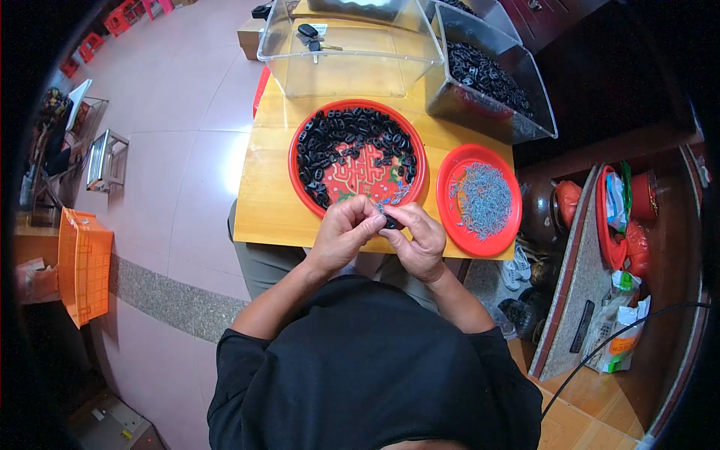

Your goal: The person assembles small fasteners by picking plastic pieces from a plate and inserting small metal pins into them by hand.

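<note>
At lower centre of the frame I see my left hand (341, 231) and right hand (417, 238) closed together, fingertips pinching one small black piece (389, 222) between them, equally near both; just beyond sits the big red plate (300, 187) of black pieces; right, the smaller red plate (450, 225) of grey bits; farthest, clear bins (277, 45).

A pale, glossy tiled floor (180, 97) runs under a small wooden table (270, 199), crossed by a speckled grey strip (176, 304). An orange plastic crate (84, 264) stands left (red stools (112, 21) farther off); dark wooden furniture (600, 75) rises right.
</note>
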{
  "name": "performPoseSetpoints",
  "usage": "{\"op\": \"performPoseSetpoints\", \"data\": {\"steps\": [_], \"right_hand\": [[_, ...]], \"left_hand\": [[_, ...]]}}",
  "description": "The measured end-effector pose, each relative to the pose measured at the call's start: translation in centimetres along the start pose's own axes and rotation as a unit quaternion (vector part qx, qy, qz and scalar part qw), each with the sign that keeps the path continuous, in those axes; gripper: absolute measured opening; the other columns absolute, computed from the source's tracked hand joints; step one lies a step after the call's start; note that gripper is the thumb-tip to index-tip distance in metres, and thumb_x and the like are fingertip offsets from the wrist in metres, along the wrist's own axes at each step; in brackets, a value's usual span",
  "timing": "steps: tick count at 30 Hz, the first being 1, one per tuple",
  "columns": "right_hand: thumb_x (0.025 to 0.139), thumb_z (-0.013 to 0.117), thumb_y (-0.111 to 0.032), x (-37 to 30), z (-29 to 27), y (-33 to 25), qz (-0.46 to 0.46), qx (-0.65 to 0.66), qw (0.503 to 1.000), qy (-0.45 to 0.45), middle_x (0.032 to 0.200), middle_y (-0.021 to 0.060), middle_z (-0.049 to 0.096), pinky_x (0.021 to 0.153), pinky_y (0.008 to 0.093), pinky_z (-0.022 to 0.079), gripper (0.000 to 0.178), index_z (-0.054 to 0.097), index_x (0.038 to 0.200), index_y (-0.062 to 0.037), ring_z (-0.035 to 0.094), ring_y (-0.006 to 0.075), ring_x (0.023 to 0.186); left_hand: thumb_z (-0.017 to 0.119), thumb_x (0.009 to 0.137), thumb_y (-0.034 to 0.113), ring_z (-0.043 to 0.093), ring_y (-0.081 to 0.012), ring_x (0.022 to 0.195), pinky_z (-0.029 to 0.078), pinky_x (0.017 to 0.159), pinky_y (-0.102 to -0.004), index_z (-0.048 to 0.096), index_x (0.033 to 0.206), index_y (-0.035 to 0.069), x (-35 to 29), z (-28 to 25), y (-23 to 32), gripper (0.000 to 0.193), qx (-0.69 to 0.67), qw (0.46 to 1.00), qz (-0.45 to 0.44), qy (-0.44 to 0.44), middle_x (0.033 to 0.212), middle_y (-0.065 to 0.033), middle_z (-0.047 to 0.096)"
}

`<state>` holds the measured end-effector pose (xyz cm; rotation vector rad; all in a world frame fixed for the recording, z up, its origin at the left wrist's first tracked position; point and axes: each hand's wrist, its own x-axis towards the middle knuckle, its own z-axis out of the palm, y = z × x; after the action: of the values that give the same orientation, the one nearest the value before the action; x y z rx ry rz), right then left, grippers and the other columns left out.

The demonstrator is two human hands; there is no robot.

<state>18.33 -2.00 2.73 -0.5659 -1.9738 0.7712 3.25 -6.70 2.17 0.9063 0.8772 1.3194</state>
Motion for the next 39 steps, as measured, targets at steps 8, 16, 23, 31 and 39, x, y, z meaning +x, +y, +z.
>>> {"op": "performPoseSetpoints", "data": {"steps": [8,16,23,31,39], "right_hand": [[0.066,0.069,0.000,0.0,-0.4,0.3,-0.025,-0.009,0.999,-0.034,0.074,0.0128,0.059,0.057,0.0329,0.048,0.029,0.059,0.093,0.0015,0.059,0.0258,0.064],[0.068,0.069,0.000,-0.3,-0.3,0.5,-0.025,-0.010,0.999,-0.038,0.072,0.0125,0.058,0.055,0.0314,0.047,0.028,0.058,0.093,0.0015,0.059,0.0244,0.062],[0.067,0.071,0.001,-0.3,-0.2,-0.3,0.039,0.018,0.999,-0.004,0.078,0.0090,0.058,0.057,0.0260,0.048,0.038,0.058,0.102,-0.0010,0.057,0.0161,0.065],[0.068,0.071,0.002,-0.7,-0.3,0.2,0.042,0.037,0.998,-0.004,0.080,0.0089,0.059,0.058,0.0248,0.048,0.035,0.058,0.101,-0.0003,0.057,0.0150,0.066],[0.070,0.068,0.003,-1.6,-3.5,1.1,0.117,0.011,0.993,-0.011,0.076,0.0076,0.057,0.058,0.0247,0.045,0.026,0.060,0.095,0.0023,0.055,0.0134,0.066]], "left_hand": [[0.057,0.087,0.016,0.039,-0.0012,0.054,0.030,0.046,-0.0174,0.050,0.077,0.006,-0.3,-0.4,-0.6,0.015,-0.037,0.999,-0.035,-0.017,0.063,0.0052,0.045],[0.057,0.087,0.016,0.038,-0.0014,0.052,0.030,0.045,-0.0174,0.051,0.076,0.006,-0.4,-0.3,-0.6,0.016,-0.032,0.999,-0.032,-0.014,0.062,0.0051,0.045],[0.057,0.087,0.014,0.040,-0.0015,0.054,0.031,0.047,-0.0177,0.051,0.077,0.005,-0.3,-0.3,-0.8,0.014,-0.008,1.000,-0.017,0.001,0.063,0.0049,0.046],[0.057,0.087,0.013,0.042,-0.0021,0.056,0.033,0.049,-0.0175,0.052,0.079,0.005,-0.4,0.0,-0.3,0.012,0.034,0.999,-0.018,0.003,0.064,0.0048,0.047],[0.056,0.087,0.013,0.042,-0.0016,0.057,0.034,0.051,-0.0174,0.054,0.081,0.005,-0.4,-1.5,0.2,0.010,0.077,0.995,-0.040,0.047,0.065,0.0051,0.049]]}}
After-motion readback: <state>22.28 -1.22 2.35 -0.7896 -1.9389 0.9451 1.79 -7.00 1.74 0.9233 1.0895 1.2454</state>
